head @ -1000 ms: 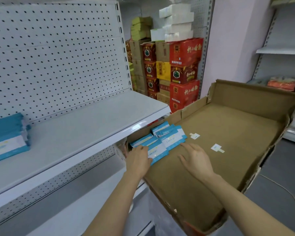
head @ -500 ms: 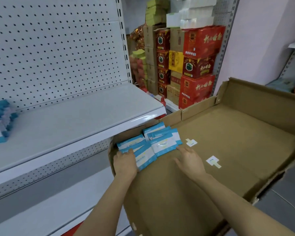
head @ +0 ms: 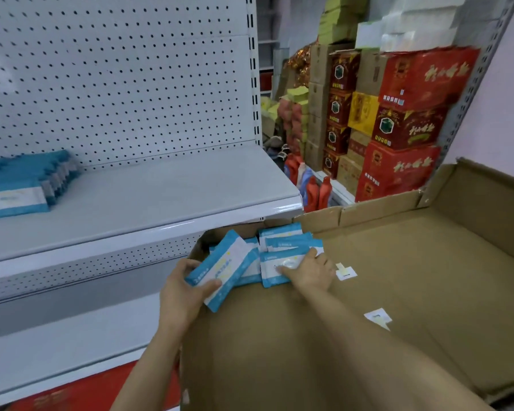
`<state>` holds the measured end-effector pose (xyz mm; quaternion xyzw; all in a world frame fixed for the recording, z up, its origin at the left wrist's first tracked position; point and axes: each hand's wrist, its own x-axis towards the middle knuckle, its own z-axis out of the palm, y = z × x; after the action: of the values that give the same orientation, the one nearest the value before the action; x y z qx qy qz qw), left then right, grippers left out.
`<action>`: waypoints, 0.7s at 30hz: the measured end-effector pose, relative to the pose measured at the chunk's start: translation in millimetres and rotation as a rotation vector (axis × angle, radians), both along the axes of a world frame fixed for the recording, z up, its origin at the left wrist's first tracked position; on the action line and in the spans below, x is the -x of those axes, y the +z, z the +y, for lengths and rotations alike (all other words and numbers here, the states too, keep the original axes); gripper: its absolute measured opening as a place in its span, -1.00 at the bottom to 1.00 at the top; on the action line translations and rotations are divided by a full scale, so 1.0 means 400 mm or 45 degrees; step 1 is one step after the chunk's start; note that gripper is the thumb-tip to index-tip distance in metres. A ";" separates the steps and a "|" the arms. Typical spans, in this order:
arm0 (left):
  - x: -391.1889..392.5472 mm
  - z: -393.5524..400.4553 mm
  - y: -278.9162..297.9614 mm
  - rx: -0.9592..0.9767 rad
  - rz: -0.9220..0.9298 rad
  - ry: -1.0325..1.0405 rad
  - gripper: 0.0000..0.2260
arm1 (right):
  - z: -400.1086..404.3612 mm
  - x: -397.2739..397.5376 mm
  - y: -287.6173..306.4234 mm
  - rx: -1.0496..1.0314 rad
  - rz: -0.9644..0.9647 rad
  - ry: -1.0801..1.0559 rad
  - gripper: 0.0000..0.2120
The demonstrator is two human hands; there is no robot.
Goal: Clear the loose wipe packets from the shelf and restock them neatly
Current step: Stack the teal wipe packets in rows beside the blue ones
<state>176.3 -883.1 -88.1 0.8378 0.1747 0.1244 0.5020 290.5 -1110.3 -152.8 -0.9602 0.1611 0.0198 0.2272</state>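
Several blue-and-white wipe packets (head: 282,243) lie in the near-left corner of a big open cardboard box (head: 413,262). My left hand (head: 181,295) grips one packet (head: 224,269), tilted up off the pile, thumb on top and fingers underneath. My right hand (head: 310,271) lies on another packet (head: 276,269) in the pile, fingers spread over it. A neat stack of the same packets (head: 21,185) sits at the left end of the white shelf (head: 161,200).
A white pegboard panel (head: 116,78) backs the shelf. A lower shelf (head: 72,345) runs beneath, beside the box. Red and brown cartons (head: 398,129) are stacked behind the box, with red bottles (head: 312,188) on the floor. Two white stickers (head: 346,272) lie on the box floor.
My left hand has closed round one packet and lifted it off the pile. My right hand has slid forward onto a packet. The view has moved closer and turned left.
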 end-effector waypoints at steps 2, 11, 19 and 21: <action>0.015 0.005 0.004 0.114 -0.047 0.073 -0.61 | 0.006 -0.010 0.000 -0.151 -0.029 -0.030 -0.06; 0.041 0.032 0.034 0.433 -0.279 0.055 -0.65 | -0.048 0.024 -0.001 -0.948 -0.270 -0.044 -0.44; 0.081 0.132 0.103 0.392 -0.431 -0.043 -0.66 | -0.012 0.154 0.150 -1.151 -0.643 0.254 -0.48; 0.101 0.169 0.122 0.375 -0.472 -0.049 -0.68 | 0.028 0.186 0.180 -1.213 -0.680 0.319 -0.48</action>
<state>135.7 -815.5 -39.2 0.7216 0.0799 0.2399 0.6445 216.2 -1098.9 -81.0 -0.7350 -0.0440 -0.1267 0.6647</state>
